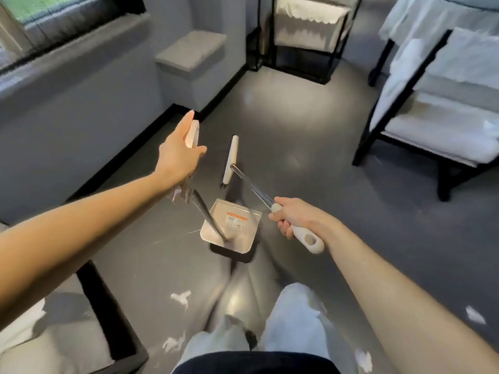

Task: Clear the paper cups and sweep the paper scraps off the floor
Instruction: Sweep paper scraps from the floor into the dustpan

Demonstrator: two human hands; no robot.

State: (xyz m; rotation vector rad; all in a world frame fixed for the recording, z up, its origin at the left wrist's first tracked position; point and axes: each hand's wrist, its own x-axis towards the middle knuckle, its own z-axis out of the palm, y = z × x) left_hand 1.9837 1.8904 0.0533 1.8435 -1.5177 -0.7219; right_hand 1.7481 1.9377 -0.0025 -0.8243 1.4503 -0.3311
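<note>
Down at floor level, we hold a sweeping set, one tool to each hand. Our left grip (180, 155) reaches forward and closes thumb against fingers on the cream top of a silver metal dustpan (229, 229) with a long shaft. That shaft slants from the hand down and to the right to the tray. The tray sits on the dark grey floor (310, 136), just ahead of our pale-jeaned legs (294, 322), with its dark lip on the near side and an orange label (237, 214) on the far side.

Our right grip (297, 220) is wrapped firmly around the cream plastic handle of a broom (232, 155) with a bright metal shaft. Its long axis points away from us and to the left, ending at a narrow cream head beyond the tray. The head's own length runs roughly near to far, and dark bristles show at its near end. We cannot tell whether they touch the floor.

White torn paper scraps (181, 298) lie on the floor near our legs, left and right, blurred. Black-framed chairs with white cushions (432, 109) stand to the right, well apart from the tools.
</note>
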